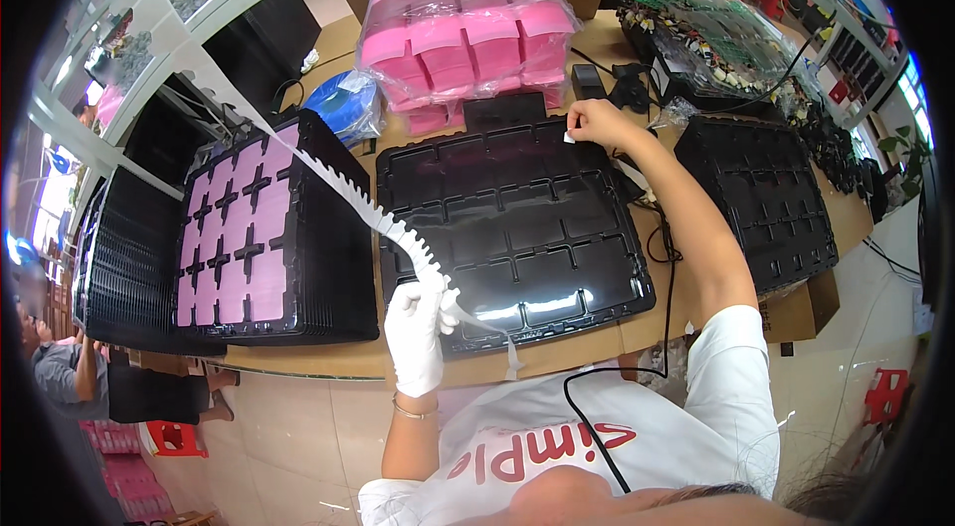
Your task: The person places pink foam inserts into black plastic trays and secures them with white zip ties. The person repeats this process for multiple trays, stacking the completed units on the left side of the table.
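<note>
My left hand (414,342), in a white glove, is closed on a long white strip (343,186) with a row of small tabs along one edge. The strip rises from the hand toward the upper left, and its loose end hangs over the near edge of a black plastic tray (477,227). That shallow tray, moulded into compartments, lies in front of me on the table. Bare, my right hand (599,124) pinches a small white piece (569,138) at the tray's far right corner.
Left of the tray stands a tall stack of black trays (333,247), its top one filled with pink sheets (224,257). Pink pieces wrapped in clear film (463,38) sit behind. A blue roll (343,108), more black trays (761,198) and a black cable (668,317) lie around.
</note>
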Demonstrator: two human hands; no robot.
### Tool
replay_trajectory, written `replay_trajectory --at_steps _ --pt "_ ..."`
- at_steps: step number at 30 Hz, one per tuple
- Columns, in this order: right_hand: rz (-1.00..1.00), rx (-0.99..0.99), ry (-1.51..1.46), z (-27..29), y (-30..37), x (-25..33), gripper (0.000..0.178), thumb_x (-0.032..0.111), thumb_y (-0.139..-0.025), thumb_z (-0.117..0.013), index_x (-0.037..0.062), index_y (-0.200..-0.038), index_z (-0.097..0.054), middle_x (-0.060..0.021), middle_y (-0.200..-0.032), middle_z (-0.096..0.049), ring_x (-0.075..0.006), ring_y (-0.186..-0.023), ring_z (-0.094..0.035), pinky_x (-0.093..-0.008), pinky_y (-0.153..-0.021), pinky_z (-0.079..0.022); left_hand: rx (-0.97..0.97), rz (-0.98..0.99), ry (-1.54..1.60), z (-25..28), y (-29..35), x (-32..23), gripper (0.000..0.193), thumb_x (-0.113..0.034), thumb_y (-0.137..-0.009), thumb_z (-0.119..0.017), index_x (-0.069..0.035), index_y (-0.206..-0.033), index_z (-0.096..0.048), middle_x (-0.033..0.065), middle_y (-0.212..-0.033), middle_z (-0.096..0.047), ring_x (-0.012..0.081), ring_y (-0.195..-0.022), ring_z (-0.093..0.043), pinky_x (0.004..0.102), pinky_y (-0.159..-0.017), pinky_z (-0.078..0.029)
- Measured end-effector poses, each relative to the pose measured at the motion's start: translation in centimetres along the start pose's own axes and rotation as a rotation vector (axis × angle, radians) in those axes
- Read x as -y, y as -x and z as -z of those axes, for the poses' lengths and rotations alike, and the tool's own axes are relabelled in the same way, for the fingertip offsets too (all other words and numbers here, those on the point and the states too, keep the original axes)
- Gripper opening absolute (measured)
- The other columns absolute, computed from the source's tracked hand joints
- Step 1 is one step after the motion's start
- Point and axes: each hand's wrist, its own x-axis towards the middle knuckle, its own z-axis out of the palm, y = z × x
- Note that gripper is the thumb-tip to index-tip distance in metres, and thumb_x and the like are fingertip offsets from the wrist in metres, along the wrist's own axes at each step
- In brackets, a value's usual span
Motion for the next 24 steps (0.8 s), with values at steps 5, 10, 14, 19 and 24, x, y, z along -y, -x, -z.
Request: replay_trajectory --at_steps 5,10,14,19,24 --pt "0.027 0.08 0.035 0.5 -0.7 -0.4 0.017 0.02 -0.072 -0.076 0.0056 -0.077 -0.07 -0.0126 -0.077 -0.07 -0.0274 -0.075 -0.068 -0.0366 -0.069 -0.051 0.061 0.036 -0.007 0.4 -0.1 0.3 0.017 -0.017 -0.094 -0.065 -0.001 -0.095 -0.059 0.0117 -0.092 -0.069 0.0073 -0.06 -0.058 0.02 -0.054 -0.045" --pt "0.027 0.036 0.046 -0.1 -1.2 -1.1 0.018 0.021 -0.072 -0.076 0.0052 -0.077 -0.07 -0.0126 -0.075 -0.07 -0.0275 -0.073 -0.068 -0.0368 -0.068 -0.052 0.059 0.025 -0.013 0.5 -0.1 0.3 0.017 -0.017 -0.094 -0.066 -0.001 -0.095 -0.059 0.0123 -0.093 -0.069 0.0077 -0.06 -0.058 0.02 -0.054 -0.045" --pt "0.013 0.015 0.05 -0.1 -0.8 -0.9 0.019 0.022 -0.072 -0.076 0.0046 -0.078 -0.071 -0.0129 -0.074 -0.069 -0.027 -0.072 -0.068 -0.0366 -0.067 -0.052 0.055 0.016 0.003 0.3 0.0 0.2 0.017 -0.017 -0.094 -0.065 -0.002 -0.095 -0.059 0.0121 -0.093 -0.07 0.0077 -0.061 -0.058 0.0198 -0.054 -0.044" --pt "0.009 0.114 -0.053 0.1 0.9 1.3 0.019 0.021 -0.074 -0.076 0.0029 -0.076 -0.069 -0.0096 -0.071 -0.068 -0.0217 -0.067 -0.066 -0.0324 -0.063 -0.049 0.045 0.001 0.003 0.3 0.1 0.1 0.017 -0.018 -0.094 -0.065 -0.003 -0.096 -0.059 0.0118 -0.094 -0.069 0.0066 -0.06 -0.056 0.0195 -0.054 -0.044" --pt "-0.062 -0.008 -0.947 0.0 5.1 1.4 0.011 0.013 -0.086 -0.062 0.0025 -0.088 -0.063 -0.0071 -0.081 -0.064 -0.0168 -0.071 -0.061 -0.0267 -0.063 -0.047 0.05 -0.03 -0.004 0.3 0.2 0.3 0.012 -0.014 -0.094 -0.063 -0.003 -0.095 -0.058 0.0077 -0.09 -0.067 0.0036 -0.058 -0.05 0.0173 -0.053 -0.039"
